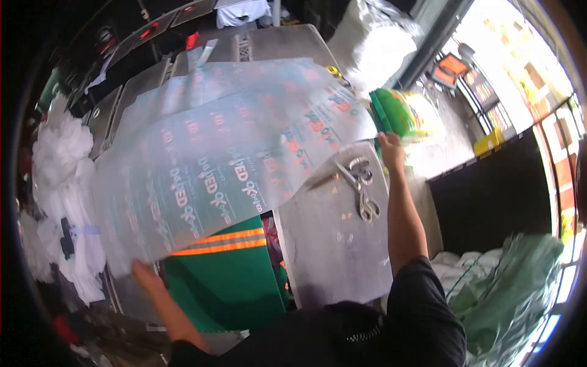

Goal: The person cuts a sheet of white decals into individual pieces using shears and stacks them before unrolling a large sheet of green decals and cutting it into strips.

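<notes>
A large translucent printed sheet (202, 153) with repeated white and red lettering stretches across the work table, partly lifted and blurred. My left hand (147, 274) is closed at its near left corner. At its right corner, my right hand (390, 144) grips the edge with bent fingers. Beneath the near edge lies a folded green cloth (223, 284) with orange and silver stripes. Scissors (365, 205) rest on the grey tabletop (342, 257), left of my right forearm, with dark handles close beside them.
White bunched material (64, 153) hangs along the left side. A big white plastic sack (376, 46) stands at the back right, near a green and yellow bag (403, 113). A yellow tape measure (332, 71) lies by the table's far right edge. Green wrapping (513, 300) fills the lower right.
</notes>
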A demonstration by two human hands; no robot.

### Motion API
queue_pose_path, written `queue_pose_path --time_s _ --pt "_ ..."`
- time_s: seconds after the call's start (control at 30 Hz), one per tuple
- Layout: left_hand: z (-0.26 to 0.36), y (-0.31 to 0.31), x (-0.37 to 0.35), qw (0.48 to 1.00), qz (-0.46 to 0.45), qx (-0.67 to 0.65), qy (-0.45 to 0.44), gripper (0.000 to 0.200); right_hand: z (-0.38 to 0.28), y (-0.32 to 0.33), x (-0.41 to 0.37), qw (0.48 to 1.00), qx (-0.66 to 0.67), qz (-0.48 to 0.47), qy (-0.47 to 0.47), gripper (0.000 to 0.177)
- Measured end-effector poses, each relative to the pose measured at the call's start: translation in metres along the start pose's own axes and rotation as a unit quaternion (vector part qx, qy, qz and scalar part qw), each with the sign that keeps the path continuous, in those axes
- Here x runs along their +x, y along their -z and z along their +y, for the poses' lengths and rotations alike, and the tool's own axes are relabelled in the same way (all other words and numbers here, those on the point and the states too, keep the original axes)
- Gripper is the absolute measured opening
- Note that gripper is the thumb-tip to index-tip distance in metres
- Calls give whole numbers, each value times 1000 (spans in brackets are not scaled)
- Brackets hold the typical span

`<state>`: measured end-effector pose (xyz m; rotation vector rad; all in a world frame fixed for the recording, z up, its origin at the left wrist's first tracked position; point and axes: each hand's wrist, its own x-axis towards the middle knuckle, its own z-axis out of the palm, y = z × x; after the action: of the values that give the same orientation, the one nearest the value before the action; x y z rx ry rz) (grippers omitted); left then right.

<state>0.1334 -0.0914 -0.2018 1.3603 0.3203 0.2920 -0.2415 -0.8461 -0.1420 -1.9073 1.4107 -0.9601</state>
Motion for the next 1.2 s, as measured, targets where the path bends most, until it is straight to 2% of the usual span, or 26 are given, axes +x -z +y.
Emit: queue_pose_path --time_s 0.03,0.07,0.1,0.13,0.17,0.2,0.27,0.3,0.33,0.4,0.43,0.5,0.53,0.63,0.67,0.73,0.77,0.8,0.87,0.93,1.0,1.03,1.07,1.13,1.17,1.2 --pt "4 20 -42 997 -38 22 57 26 24 2 -26 989 -108 -25 95 42" --pt "-26 58 -58 986 -5 4 164 18 42 4 -61 981 -121 -15 150 34" --pt "-60 103 -70 974 -27 -20 223 18 57 4 -94 986 -117 -50 109 31" --pt "-42 96 -127 960 -49 9 276 24 68 5 -126 982 -131 -87 106 31" --pt "-57 110 -153 955 -22 7 295 34 76 7 -153 967 -145 -194 78 29" --pt "-60 130 -169 956 -7 10 294 34 83 4 -170 964 -143 -208 82 29" --pt "-37 127 -200 944 -34 5 329 42 94 2 -192 957 -177 -34 229 31" --pt "-19 132 -206 943 -75 -9 324 51 94 -1 -195 946 -226 -12 232 34" --pt "-1 136 -206 944 -67 -4 324 51 94 -1 -200 946 -224 -21 231 34" --pt "29 146 -190 948 -19 -43 314 60 62 4 -208 970 -192 -19 149 32" --pt "36 154 -179 950 -16 -41 310 60 82 -3 -204 969 -173 -28 171 33" --pt "45 169 -150 923 -72 -36 375 61 75 3 -206 970 -196 -55 133 32" --pt "43 176 -132 924 -77 -37 373 61 69 7 -205 966 -225 -78 99 31" --pt "2 199 -73 889 -220 124 383 49 62 21 -227 957 -260 -118 51 32" --pt "-17 212 -54 871 -272 165 374 43 55 20 -242 956 -259 -137 34 35" --pt "-19 200 -56 867 -298 296 269 30 30 31 -299 978 -178 -108 -13 32" --pt "-7 185 -70 864 -319 385 64 25 30 34 -328 971 -193 -137 -16 33" --pt "14 172 -86 813 -327 460 -141 21 32 40 -361 964 -210 -161 -25 33" --pt "76 160 -112 837 -327 402 -176 20 40 52 -438 980 -154 -95 -77 26" --pt "86 181 -88 855 -338 337 -204 19 55 58 -506 960 109 -104 -234 17" --pt "68 235 -38 912 -269 297 -90 18 36 52 -580 882 376 -18 -283 18" --pt "60 251 -21 944 -268 184 53 19 61 39 -597 882 377 -52 -279 20" --pt "58 271 -9 947 -256 184 59 19 38 30 -623 890 353 -34 -288 23" --pt "55 297 17 945 -213 131 213 20 18 7 -658 908 305 -32 -284 29" --pt "28 318 41 947 -183 177 193 21 -4 2 -673 909 307 -21 -281 29" --pt "33 326 51 946 -182 191 189 21 -33 2 -681 897 344 -59 -271 29"
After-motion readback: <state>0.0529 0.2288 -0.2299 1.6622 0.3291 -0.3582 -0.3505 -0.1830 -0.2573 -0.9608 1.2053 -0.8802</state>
